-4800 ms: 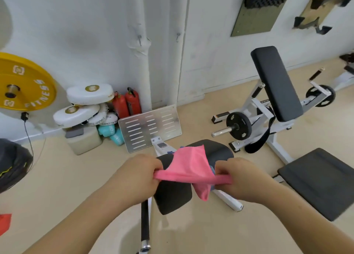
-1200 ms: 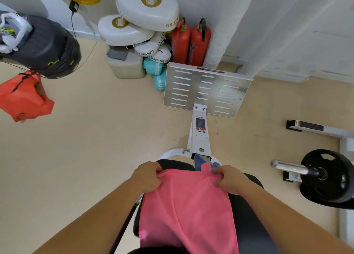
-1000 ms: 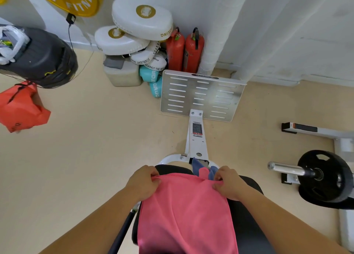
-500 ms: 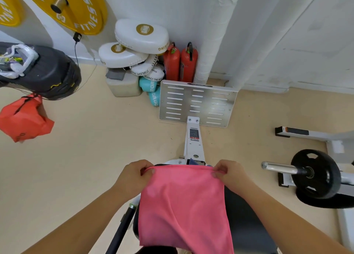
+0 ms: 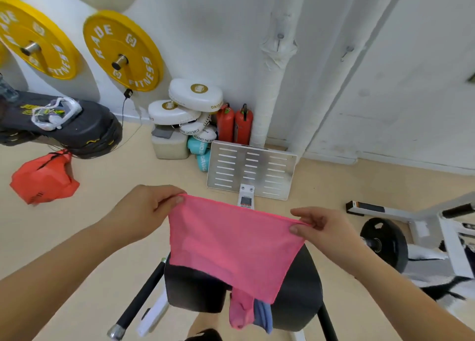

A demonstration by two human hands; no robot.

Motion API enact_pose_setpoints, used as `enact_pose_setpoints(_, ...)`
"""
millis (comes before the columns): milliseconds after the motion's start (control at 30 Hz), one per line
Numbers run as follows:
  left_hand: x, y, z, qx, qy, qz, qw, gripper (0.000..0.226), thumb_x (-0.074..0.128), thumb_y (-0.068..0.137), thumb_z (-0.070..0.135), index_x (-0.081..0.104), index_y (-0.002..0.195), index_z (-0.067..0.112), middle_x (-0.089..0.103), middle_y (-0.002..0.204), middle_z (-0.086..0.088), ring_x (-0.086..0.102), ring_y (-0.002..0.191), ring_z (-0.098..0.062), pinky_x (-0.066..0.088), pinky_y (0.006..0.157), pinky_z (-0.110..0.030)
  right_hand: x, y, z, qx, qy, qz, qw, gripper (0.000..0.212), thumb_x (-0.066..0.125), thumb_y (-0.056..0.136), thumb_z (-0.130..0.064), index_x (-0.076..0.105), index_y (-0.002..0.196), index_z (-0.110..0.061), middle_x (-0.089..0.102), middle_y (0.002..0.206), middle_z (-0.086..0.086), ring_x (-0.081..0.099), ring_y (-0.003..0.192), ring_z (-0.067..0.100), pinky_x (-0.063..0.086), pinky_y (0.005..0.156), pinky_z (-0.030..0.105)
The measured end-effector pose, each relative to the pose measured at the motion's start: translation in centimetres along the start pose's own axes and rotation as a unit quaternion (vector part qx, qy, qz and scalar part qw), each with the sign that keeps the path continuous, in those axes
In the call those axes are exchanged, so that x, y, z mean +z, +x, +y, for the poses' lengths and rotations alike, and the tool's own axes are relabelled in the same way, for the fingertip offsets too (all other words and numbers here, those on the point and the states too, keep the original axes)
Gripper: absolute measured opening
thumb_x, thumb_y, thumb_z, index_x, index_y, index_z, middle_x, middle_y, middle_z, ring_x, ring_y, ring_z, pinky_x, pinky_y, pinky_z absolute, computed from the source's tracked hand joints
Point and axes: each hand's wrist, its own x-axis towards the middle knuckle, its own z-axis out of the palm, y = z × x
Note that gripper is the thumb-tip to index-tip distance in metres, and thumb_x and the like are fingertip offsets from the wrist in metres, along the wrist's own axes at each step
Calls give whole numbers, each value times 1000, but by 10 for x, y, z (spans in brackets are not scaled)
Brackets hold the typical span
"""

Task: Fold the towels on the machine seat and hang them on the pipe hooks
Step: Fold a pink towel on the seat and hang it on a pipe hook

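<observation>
Three towels are counted. One pink towel (image 5: pixel 231 245) is held spread in the air above the black seat (image 5: pixel 300 297). Its top corners are pinched between thumb and fingers of the left hand (image 5: pixel 144 212) and right hand (image 5: pixel 323 227). A second pink towel (image 5: pixel 240 312) and one blue towel (image 5: pixel 263 315) are draped together over the seat's near edge. Two white pipes (image 5: pixel 272 96) are noted at the wall, with one hook (image 5: pixel 280 35) seen on each. One red bag (image 5: pixel 43 178) is seen on the floor; its contents cannot be told.

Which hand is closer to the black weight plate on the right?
Right. The right hand, pinching a corner of the pink towel, is just left of the black weight plate; the left hand pinches the other corner, farther left.
</observation>
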Motion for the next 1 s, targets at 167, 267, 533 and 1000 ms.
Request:
enact_pose_setpoints(167, -61, -19, 55, 61, 11, 90, 994, 21, 62, 99, 24, 73, 104, 40, 75, 95, 17, 68, 91, -6, 52, 85, -29, -51, -47, -66, -99, -20, 57, 993, 11, 89, 76, -20, 80, 81, -24, 78, 80, 0, 71, 79, 21, 58, 73, 32)
enact_pose_setpoints(267, -78, -31, 74, 78, 0, 134, 988, 20, 60, 99, 20, 74, 109, 31, 73, 96, 16, 67, 91, -9, 52, 86, -32, -63, -64, -86, -139, -31, 103, 984, 14, 91, 73, -28, 77, 76, -27, 76, 76, -3, 69, 73, 19, 56, 68, 33)
enact_pose_setpoints(533, 9, -80, 18, 38, 13, 56, 998, 24, 64, 98, 23, 67, 102, 46, 76, 100, 14, 69, 83, -15, 56, 83, -32, -1, -80, -3, -89, -133, 36, 986, 17, 86, 79, -23, 73, 89, -27, 69, 87, -6, 58, 75, 2, 41, 63, 9)
enact_pose_setpoints(1000, 140, -196, -59, -88, -33, -101, 990, 25, 50, 100, 24, 66, 95, 43, 73, 92, 16, 68, 85, -7, 57, 78, -32, 73, -129, 116, -27, -197, -205, 958, 8, 63, 97, -29, 59, 92, -23, 64, 85, -3, 52, 67, 3, 45, 65, 16)
